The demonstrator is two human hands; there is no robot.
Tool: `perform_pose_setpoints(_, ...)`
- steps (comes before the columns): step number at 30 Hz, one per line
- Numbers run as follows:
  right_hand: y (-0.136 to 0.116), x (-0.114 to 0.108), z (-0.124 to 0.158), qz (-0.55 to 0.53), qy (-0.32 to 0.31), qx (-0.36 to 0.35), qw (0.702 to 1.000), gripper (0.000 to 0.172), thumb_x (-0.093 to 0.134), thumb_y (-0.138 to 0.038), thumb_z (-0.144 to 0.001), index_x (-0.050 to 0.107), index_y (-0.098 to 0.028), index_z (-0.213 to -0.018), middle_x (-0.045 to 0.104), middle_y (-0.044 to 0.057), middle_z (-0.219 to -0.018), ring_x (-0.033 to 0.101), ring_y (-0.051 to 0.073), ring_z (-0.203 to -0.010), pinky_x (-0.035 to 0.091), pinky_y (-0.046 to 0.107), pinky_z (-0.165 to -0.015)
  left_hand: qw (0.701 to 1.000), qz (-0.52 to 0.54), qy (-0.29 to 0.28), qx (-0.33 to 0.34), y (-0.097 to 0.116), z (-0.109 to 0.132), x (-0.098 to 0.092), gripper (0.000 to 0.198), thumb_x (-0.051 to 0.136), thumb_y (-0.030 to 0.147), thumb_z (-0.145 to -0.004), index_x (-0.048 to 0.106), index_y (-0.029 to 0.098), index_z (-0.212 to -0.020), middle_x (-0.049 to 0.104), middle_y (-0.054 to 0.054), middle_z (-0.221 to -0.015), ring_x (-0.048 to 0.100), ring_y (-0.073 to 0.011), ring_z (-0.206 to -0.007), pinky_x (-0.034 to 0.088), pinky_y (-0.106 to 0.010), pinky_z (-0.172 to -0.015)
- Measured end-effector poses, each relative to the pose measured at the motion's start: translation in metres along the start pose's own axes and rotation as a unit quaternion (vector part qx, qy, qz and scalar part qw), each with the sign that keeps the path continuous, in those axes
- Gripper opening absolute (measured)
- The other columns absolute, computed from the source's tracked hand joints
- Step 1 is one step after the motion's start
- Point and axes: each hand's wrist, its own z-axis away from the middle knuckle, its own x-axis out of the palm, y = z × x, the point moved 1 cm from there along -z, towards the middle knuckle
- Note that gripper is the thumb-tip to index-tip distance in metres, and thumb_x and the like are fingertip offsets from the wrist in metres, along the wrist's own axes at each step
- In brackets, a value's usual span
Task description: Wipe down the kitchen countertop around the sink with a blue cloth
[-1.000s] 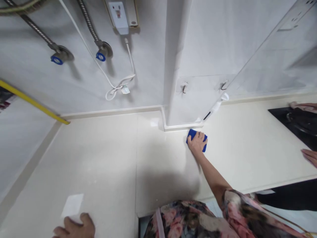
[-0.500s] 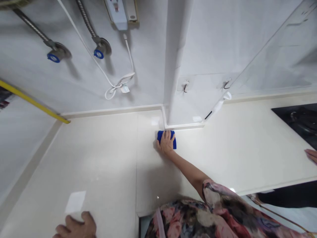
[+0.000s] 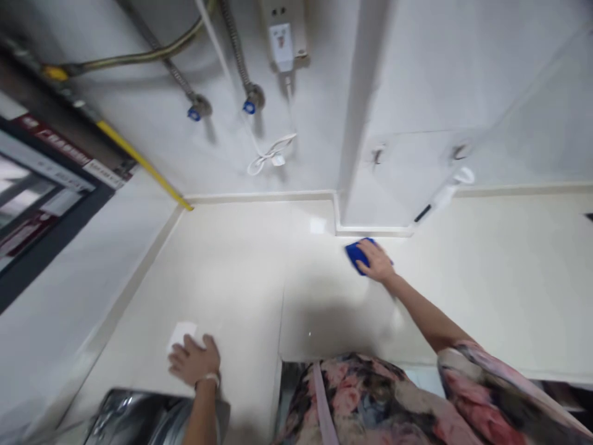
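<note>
A folded blue cloth [image 3: 357,254] lies on the cream countertop [image 3: 241,272], just in front of the pillar's base. My right hand [image 3: 376,262] presses down on the cloth, its palm and fingers covering the right part of it. On the left, my left hand [image 3: 194,360] rests on the countertop with its fingers spread and nothing held. That hand is beside a bright light reflection and behind a dark, shiny sink [image 3: 134,411].
A white-handled tool [image 3: 442,196] leans by the pillar [image 3: 370,185], below two hooks. Along the back wall are valves with blue knobs [image 3: 249,107], a plugged-in white cord [image 3: 273,154] and a yellow pipe [image 3: 143,164]. A dark-framed window [image 3: 55,241] is at left.
My right hand has slid the blue cloth rightward along the pillar's base, turning it. The view has shifted left, showing more of my left hand, the sink and the window; another hand at far right is gone from view.
</note>
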Motion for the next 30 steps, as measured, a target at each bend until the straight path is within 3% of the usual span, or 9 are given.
perform_pose_setpoints(4,0.024,0.005,0.056,0.064,0.115,0.156,0.979,0.070,0.039,-0.048,-0.099,0.052,-0.003,-0.151,0.051,0.027,-0.158,0.038,0.035,-0.154,0.026,0.061,-0.127,0.999,0.030,-0.035,-0.022,0.006,0.011,-0.002,0.076,0.032,0.048,-0.103,0.038,-0.002,-0.160,0.026,-0.036,-0.170,0.018,-0.0517,-0.160,0.017,-0.072,-0.126)
perform_pose_setpoints(6,0.008,0.016,0.079,0.096,0.149,0.211,0.961,0.075,0.036,-0.048,-0.100,0.046,0.002,-0.155,0.045,0.033,-0.160,0.034,0.042,-0.155,0.025,0.070,-0.124,0.998,0.040,-0.037,-0.022,0.006,0.012,-0.001,0.074,0.035,0.044,-0.104,0.035,-0.002,-0.161,0.024,-0.036,-0.171,0.014,-0.0516,-0.161,0.015,-0.073,-0.126)
perform_pose_setpoints(8,-0.025,0.028,0.097,0.112,0.147,0.209,0.960,0.077,0.034,-0.047,-0.100,0.041,0.004,-0.158,0.040,0.034,-0.163,0.030,0.045,-0.157,0.024,0.074,-0.122,0.998,0.045,-0.034,-0.022,0.005,0.012,0.002,0.073,0.037,0.041,-0.104,0.035,-0.002,-0.162,0.023,-0.035,-0.171,0.012,-0.0513,-0.162,0.013,-0.073,-0.127)
perform_pose_setpoints(12,-0.105,0.046,0.098,0.109,0.078,0.153,0.979,0.080,0.031,-0.048,-0.100,0.038,0.004,-0.160,0.037,0.033,-0.165,0.026,0.044,-0.159,0.022,0.071,-0.125,0.997,0.064,-0.025,-0.024,0.001,0.015,0.009,0.071,0.041,0.039,-0.103,0.034,0.001,-0.163,0.020,-0.034,-0.173,0.009,-0.0494,-0.163,0.008,-0.071,-0.129)
perform_pose_setpoints(18,-0.224,0.060,0.032,0.109,-0.038,0.078,0.990,0.079,0.036,-0.048,-0.101,0.035,0.001,-0.163,0.029,0.026,-0.172,0.023,0.040,-0.160,0.019,0.065,-0.127,0.996,0.085,-0.023,-0.023,-0.002,0.016,0.014,0.072,0.044,0.039,-0.104,0.033,0.002,-0.164,0.018,-0.032,-0.174,0.006,-0.0485,-0.163,0.005,-0.069,-0.129)
perform_pose_setpoints(21,-0.281,0.070,0.017,0.099,-0.091,0.009,0.991,0.080,0.042,-0.048,-0.101,0.031,-0.005,-0.167,0.025,0.023,-0.175,0.023,0.041,-0.159,0.021,0.065,-0.125,0.996,0.084,-0.023,-0.021,-0.002,0.016,0.014,0.072,0.044,0.039,-0.104,0.033,0.000,-0.163,0.018,-0.032,-0.174,0.006,-0.0490,-0.163,0.005,-0.071,-0.128)
perform_pose_setpoints(23,-0.311,0.077,0.026,0.082,-0.118,-0.071,0.987,0.081,0.046,-0.050,-0.100,0.031,-0.008,-0.168,0.024,0.021,-0.176,0.024,0.042,-0.159,0.024,0.065,-0.124,0.996,0.083,-0.019,-0.022,-0.002,0.016,0.015,0.072,0.044,0.039,-0.103,0.033,0.001,-0.163,0.019,-0.032,-0.174,0.006,-0.0486,-0.163,0.006,-0.071,-0.129)
perform_pose_setpoints(26,-0.334,0.084,0.061,0.044,-0.137,-0.210,0.967,0.081,0.051,-0.052,-0.100,0.033,-0.012,-0.168,0.026,0.020,-0.175,0.027,0.042,-0.157,0.026,0.062,-0.122,0.996,0.080,-0.012,-0.025,-0.002,0.016,0.016,0.073,0.044,0.041,-0.101,0.035,0.004,-0.164,0.021,-0.030,-0.174,0.008,-0.0473,-0.164,0.008,-0.071,-0.130)
perform_pose_setpoints(30,-0.316,0.081,0.111,0.010,-0.152,-0.342,0.927,0.081,0.056,-0.052,-0.099,0.035,-0.016,-0.168,0.035,0.018,-0.173,0.033,0.039,-0.155,0.027,0.058,-0.123,0.997,0.080,-0.003,-0.022,-0.003,0.017,0.016,0.073,0.043,0.043,-0.101,0.037,0.006,-0.163,0.022,-0.029,-0.174,0.009,-0.0464,-0.164,0.010,-0.071,-0.130)
